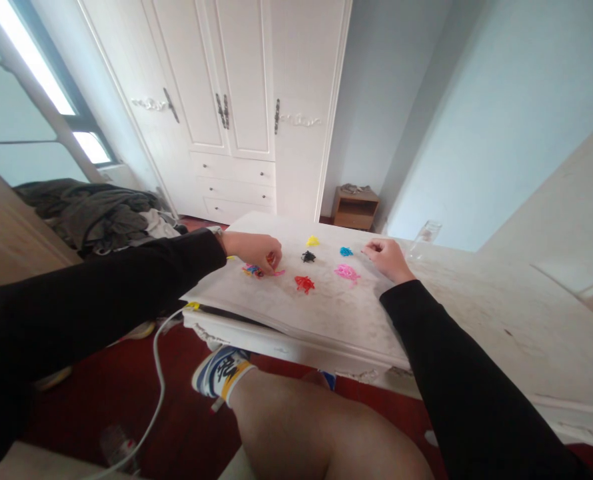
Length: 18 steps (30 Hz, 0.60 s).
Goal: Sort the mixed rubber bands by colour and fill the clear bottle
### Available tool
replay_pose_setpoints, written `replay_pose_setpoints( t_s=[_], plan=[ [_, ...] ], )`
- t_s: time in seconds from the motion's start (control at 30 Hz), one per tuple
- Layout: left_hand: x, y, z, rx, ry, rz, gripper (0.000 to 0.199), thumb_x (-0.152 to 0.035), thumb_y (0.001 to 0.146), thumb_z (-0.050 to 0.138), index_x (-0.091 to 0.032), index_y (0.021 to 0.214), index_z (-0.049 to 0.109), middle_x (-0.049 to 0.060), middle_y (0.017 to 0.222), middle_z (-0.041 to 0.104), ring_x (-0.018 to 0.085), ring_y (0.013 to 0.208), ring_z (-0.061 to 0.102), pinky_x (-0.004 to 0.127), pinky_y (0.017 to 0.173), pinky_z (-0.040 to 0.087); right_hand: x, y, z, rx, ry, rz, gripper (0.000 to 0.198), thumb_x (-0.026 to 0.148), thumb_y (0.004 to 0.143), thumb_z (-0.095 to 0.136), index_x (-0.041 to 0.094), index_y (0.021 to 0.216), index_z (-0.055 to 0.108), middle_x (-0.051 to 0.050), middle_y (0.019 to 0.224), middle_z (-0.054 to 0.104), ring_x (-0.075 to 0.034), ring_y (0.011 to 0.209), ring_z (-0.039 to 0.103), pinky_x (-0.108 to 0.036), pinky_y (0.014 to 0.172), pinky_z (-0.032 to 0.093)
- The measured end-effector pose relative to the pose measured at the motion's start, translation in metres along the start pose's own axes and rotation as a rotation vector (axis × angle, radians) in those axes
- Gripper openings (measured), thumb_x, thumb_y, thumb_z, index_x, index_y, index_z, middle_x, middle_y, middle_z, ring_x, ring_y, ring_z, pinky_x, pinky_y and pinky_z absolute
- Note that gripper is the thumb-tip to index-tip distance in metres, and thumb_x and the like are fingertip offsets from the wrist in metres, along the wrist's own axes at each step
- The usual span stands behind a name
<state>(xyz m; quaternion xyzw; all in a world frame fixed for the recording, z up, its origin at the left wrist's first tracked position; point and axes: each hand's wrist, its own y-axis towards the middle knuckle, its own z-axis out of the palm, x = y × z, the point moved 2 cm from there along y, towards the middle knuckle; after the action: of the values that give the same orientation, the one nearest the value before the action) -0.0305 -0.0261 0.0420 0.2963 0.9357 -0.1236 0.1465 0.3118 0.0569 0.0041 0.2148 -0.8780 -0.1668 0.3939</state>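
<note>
Small piles of thin, stringy pieces that look like rubber bands lie sorted by colour on the white tabletop (276,303): yellow (313,241), black (308,257), blue (346,251), pink (347,272) and red (304,285). My left hand (261,252) is closed, with reddish-orange bands showing in its curled fingers. Its fingertips are down beside a mixed-colour pile (252,270), and a pink piece lies by them. My right hand (387,259) hovers just right of the blue pile, thumb and fingers pinched together. Whatever it may hold is too small to make out.
A clear glass or bottle (429,232) stands behind my right hand. A white cable (159,373) hangs off the table's left corner. Dark clothes (96,213) are heaped at left. A white wardrobe (236,133) and a small wooden cabinet (355,208) stand beyond the table.
</note>
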Motion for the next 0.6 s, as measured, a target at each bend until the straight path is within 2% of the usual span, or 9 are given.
replay_pose_setpoints(
  t_s=[0.07, 0.13, 0.33, 0.47, 0.6],
  plan=[
    [0.0, -0.001, -0.001, -0.032, -0.004, 0.034, 0.006, -0.017, 0.065, 0.079, -0.021, 0.064, 0.076, 0.005, 0.08, 0.073, 0.02, 0.088, 0.062, 0.024, 0.081, 0.044, 0.001, 0.0, 0.0, 0.006, 0.011, 0.005, 0.024, 0.033, 0.072, 0.062, 0.019, 0.053, 0.055, 0.0, 0.054, 0.053, -0.014, 0.058, 0.046, -0.03, 0.059, 0.033],
    [0.0, -0.002, -0.003, -0.042, -0.01, 0.049, 0.004, -0.02, 0.068, 0.079, -0.021, 0.065, 0.077, 0.006, 0.084, 0.074, 0.02, 0.09, 0.062, 0.024, 0.083, 0.044, 0.001, 0.0, 0.0, 0.01, 0.02, 0.01, 0.024, 0.033, 0.071, 0.062, 0.019, 0.053, 0.054, 0.001, 0.054, 0.052, -0.014, 0.058, 0.046, -0.03, 0.059, 0.033],
    [0.01, -0.007, -0.015, 0.036, -0.128, -0.042, 0.019, -0.038, 0.08, 0.074, -0.019, 0.077, 0.078, 0.003, 0.071, 0.073, 0.014, 0.062, 0.058, 0.024, 0.061, 0.04, 0.001, -0.001, 0.001, 0.005, 0.006, 0.006, 0.025, 0.035, 0.072, 0.061, 0.019, 0.054, 0.055, 0.001, 0.053, 0.05, -0.013, 0.058, 0.045, -0.03, 0.059, 0.031],
    [0.014, -0.012, -0.02, 0.031, -0.3, -0.072, 0.021, -0.04, 0.077, 0.078, -0.018, 0.078, 0.075, 0.004, 0.073, 0.076, 0.013, 0.059, 0.059, 0.024, 0.055, 0.037, -0.001, -0.001, 0.001, 0.02, 0.006, 0.009, 0.024, 0.035, 0.072, 0.06, 0.018, 0.055, 0.058, -0.001, 0.055, 0.054, -0.015, 0.059, 0.048, -0.031, 0.059, 0.033],
    [0.022, -0.014, -0.02, -0.032, -0.323, -0.081, 0.025, -0.04, 0.071, 0.083, -0.018, 0.072, 0.071, 0.003, 0.068, 0.074, 0.013, 0.058, 0.06, 0.023, 0.054, 0.037, -0.004, 0.0, 0.002, 0.019, -0.016, -0.001, 0.025, 0.037, 0.072, 0.06, 0.017, 0.058, 0.062, -0.003, 0.058, 0.06, -0.016, 0.06, 0.051, -0.031, 0.06, 0.035]
  ],
)
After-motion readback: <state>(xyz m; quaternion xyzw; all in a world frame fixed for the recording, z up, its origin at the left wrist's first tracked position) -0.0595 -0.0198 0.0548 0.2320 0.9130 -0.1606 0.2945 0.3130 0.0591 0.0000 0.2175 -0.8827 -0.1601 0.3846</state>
